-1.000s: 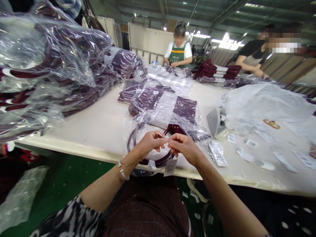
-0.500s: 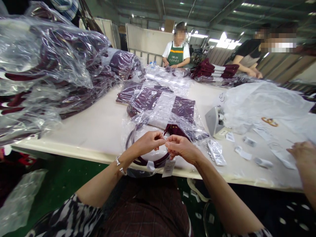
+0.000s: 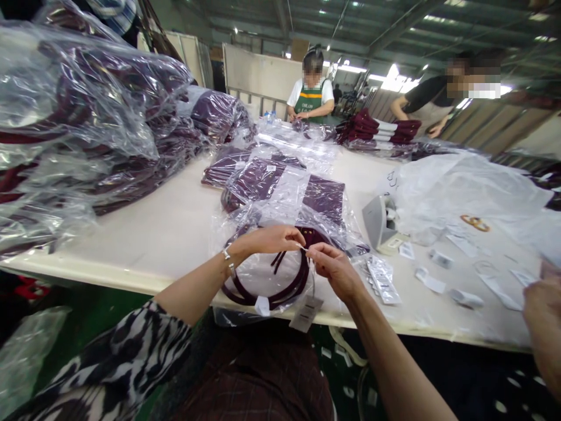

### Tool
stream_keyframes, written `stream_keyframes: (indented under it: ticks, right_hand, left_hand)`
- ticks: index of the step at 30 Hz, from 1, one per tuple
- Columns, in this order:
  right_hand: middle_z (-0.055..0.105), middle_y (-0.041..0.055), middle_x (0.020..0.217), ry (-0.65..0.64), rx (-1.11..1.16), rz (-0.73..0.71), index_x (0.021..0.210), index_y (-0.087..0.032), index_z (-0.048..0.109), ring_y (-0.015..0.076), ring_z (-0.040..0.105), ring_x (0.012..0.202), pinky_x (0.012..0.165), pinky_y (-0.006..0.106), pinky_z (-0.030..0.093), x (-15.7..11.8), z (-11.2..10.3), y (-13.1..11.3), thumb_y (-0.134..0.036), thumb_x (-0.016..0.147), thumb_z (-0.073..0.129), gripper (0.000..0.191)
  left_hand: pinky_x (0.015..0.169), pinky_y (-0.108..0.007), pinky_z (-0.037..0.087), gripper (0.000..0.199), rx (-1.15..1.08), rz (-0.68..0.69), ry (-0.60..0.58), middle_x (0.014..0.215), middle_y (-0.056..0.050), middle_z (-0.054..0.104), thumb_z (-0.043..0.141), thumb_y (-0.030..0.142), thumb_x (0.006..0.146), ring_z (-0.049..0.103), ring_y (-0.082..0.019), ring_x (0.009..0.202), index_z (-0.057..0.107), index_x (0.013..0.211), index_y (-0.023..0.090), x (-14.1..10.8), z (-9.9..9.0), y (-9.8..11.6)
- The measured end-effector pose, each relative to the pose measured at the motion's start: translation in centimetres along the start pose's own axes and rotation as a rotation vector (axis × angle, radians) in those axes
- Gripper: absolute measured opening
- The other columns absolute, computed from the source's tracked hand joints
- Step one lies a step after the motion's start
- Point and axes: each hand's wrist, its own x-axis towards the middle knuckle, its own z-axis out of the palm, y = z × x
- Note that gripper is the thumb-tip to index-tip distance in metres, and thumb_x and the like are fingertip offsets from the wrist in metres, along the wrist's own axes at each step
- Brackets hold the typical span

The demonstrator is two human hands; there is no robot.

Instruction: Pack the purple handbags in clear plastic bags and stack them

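While pinching a thin white string (image 3: pixel 302 248) between the fingertips of both hands, holding it just above the looped handle (image 3: pixel 245 296) of a burgundy bag (image 3: pixel 326 196). Having the left hand (image 3: pixel 280 238) closed on the string from one side, with its back turned upward, and the right hand (image 3: pixel 335 266) closed on it from the other, leaving only a very short piece visible in between. Letting a pale tag (image 3: pixel 307 313) hang below the right hand, near the edge of the table (image 3: pixel 144 245), but not being able to tell its exact point of fastening.

Having the bag lying beyond and below the grip, with its body wrapped in clear plastic and its looped handle spreading toward the near edge, partly under the left hand. Seeing also a small white label (image 3: pixel 262 306) at the lowest curve of this handle.

Noticing, to the right of the right hand, some silvery packets (image 3: pixel 382 279), and farther a grey box (image 3: pixel 379 219) near a translucent white sheet (image 3: pixel 464 187). Seeing another person's hand (image 3: pixel 543 316) at the right edge, well apart from the grip.
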Motion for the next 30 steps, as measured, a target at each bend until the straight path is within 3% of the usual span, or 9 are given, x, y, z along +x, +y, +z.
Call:
stream_keyframes:
  ticks: [4,6,10,12,14,18,22,27,30]
  right_hand:
    - [0.077,0.0031,0.101,0.039,0.169,-0.024,0.071,-0.020,0.069,0.0173,0.066,0.094,0.079,0.027,0.052,1.2,-0.1,0.1,-0.038,0.066,0.091,0.028]
    - [0.077,0.0029,0.092,0.021,0.326,0.075,0.073,-0.021,0.067,0.0182,0.069,0.086,0.073,0.029,0.055,1.8,0.0,0.2,-0.040,0.063,0.093,0.034]
    - [0.066,-0.0029,0.066,0.004,0.350,0.229,0.079,-0.018,0.068,0.0021,0.037,0.042,0.036,0.014,0.026,3.2,-0.4,0.5,-0.037,0.061,0.095,0.038]
    - [0.063,-0.0044,0.063,0.063,0.329,0.235,0.082,-0.016,0.069,-0.0003,0.027,0.039,0.034,0.013,0.016,4.0,-1.0,0.7,-0.035,0.058,0.095,0.040]
    - [0.062,-0.0047,0.063,0.163,0.293,0.192,0.086,-0.017,0.069,0.0001,0.027,0.039,0.033,0.014,0.016,4.8,-1.9,0.9,-0.036,0.057,0.094,0.042]
    - [0.059,-0.0067,0.058,0.344,-0.014,0.118,0.086,-0.021,0.065,0.0034,0.030,0.037,0.034,0.018,0.016,6.2,-3.9,1.6,-0.041,0.072,0.080,0.029]
    - [0.051,-0.0074,0.049,0.314,-0.316,0.184,0.075,-0.021,0.062,0.0056,0.032,0.035,0.036,0.021,0.016,7.5,-4.5,2.3,-0.033,0.080,0.068,0.015]
    - [0.048,-0.0096,0.050,0.224,-0.264,0.205,0.082,-0.022,0.058,0.0053,0.027,0.033,0.034,0.019,0.014,8.3,-3.6,1.7,-0.028,0.078,0.061,0.008]
    - [0.047,-0.0098,0.057,0.063,-0.110,0.225,0.086,-0.020,0.059,0.0030,0.023,0.036,0.034,0.017,0.015,8.2,-3.4,0.6,-0.029,0.075,0.064,0.015]
  left_hand:
    - [0.092,-0.032,0.050,0.033,0.359,-0.102,0.097,0.115,-0.011,0.075,0.052,0.012,0.089,0.069,-0.025,0.107,0.072,0.114,0.017,3.9,-0.5,-1.7]
    - [0.096,-0.033,0.050,0.046,0.433,-0.188,0.187,0.123,-0.013,0.073,0.049,0.009,0.091,0.069,-0.025,0.112,0.061,0.135,0.017,5.7,-0.7,-2.5]
    - [0.106,-0.031,0.047,0.072,0.316,-0.074,0.328,0.149,-0.016,0.057,0.049,0.004,0.087,0.062,-0.022,0.125,0.034,0.156,0.014,7.9,-1.4,-3.2]
    - [0.107,-0.031,0.047,0.068,0.247,0.031,0.434,0.153,-0.016,0.052,0.051,0.005,0.084,0.061,-0.021,0.126,0.041,0.151,0.012,8.0,-1.6,-3.2]
    - [0.101,-0.032,0.050,0.049,0.221,0.055,0.528,0.136,-0.014,0.064,0.053,0.009,0.083,0.064,-0.021,0.115,0.058,0.131,0.012,7.5,-1.4,-3.1]
    - [0.087,-0.031,0.053,0.017,0.315,-0.003,0.360,0.094,-0.005,0.073,0.054,0.016,0.086,0.066,-0.020,0.088,0.070,0.090,0.017,6.2,-0.1,-3.2]
    - [0.089,-0.033,0.051,0.026,0.419,-0.068,0.226,0.103,-0.007,0.075,0.050,0.016,0.090,0.067,-0.023,0.097,0.075,0.096,0.019,6.5,1.4,-3.8]
    - [0.092,-0.033,0.050,0.024,0.390,-0.073,0.261,0.106,-0.008,0.073,0.054,0.013,0.086,0.066,-0.023,0.101,0.073,0.100,0.017,7.3,1.6,-4.5]
    - [0.085,-0.031,0.050,0.020,0.277,-0.055,0.296,0.095,-0.004,0.071,0.056,0.014,0.085,0.064,-0.020,0.090,0.070,0.098,0.018,6.9,1.3,-4.6]
